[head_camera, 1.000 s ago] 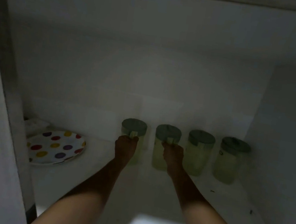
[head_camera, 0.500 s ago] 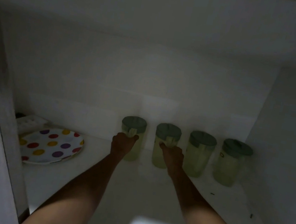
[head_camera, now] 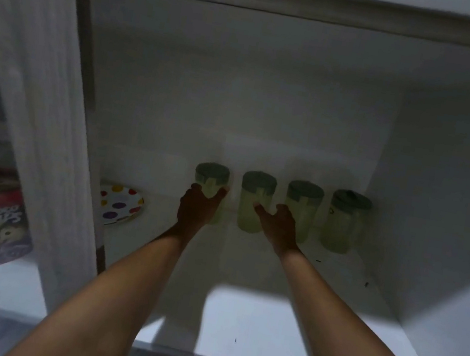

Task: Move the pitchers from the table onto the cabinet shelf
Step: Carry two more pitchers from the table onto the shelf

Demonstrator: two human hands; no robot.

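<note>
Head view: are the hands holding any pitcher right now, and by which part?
Left hand is open around the leftmost pitcher just below its lid; a firm grip cannot be told. Right hand is open in front of the second pitcher, holding nothing.

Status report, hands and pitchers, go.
Left hand open around leftmost pitcher. Right hand open beside second pitcher. Four pitchers upright on shelf. Nothing blocking.

Both forearms are bare, with no sleeves, down to each grip (head_camera: 196,207).
</note>
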